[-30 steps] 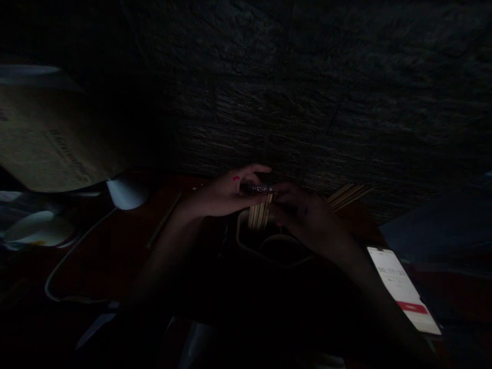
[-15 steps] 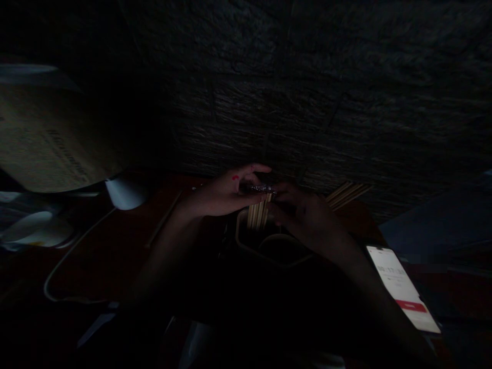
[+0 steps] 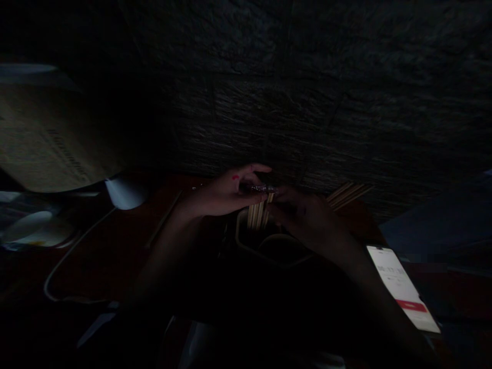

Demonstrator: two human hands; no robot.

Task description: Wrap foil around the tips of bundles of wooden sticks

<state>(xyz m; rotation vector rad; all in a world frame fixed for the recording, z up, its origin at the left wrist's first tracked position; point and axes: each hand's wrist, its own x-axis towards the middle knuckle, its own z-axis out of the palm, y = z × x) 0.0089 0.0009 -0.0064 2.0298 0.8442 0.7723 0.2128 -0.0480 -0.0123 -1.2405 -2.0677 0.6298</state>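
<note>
The picture is very dark. My left hand [image 3: 226, 192], with a red mark on its back, closes thumb and fingers on a small shiny, glittering strip [image 3: 261, 189] whose kind I cannot make out. One finger stretches out above it. From the right, my right hand [image 3: 307, 212] pinches at the strip's other end, by the top of a thin wooden stick. Several pale wooden sticks [image 3: 255, 216] stand upright below the strip, inside the near wall of a dark angular container [image 3: 239, 238]. Most of my right fingertips are lost in shadow.
More wooden sticks [image 3: 350, 195] lean at the right by the rough stone wall [image 3: 246, 102]. A lit phone [image 3: 403, 289] lies at right. On the left are a cardboard box [image 3: 49, 138], a white cone-shaped thing [image 3: 125, 193], a white cup [image 3: 33, 228] and a pale cable [image 3: 57, 269].
Both hands keep almost the same place and grip. The stick at my right fingertips stands slightly more apart from the other sticks.
</note>
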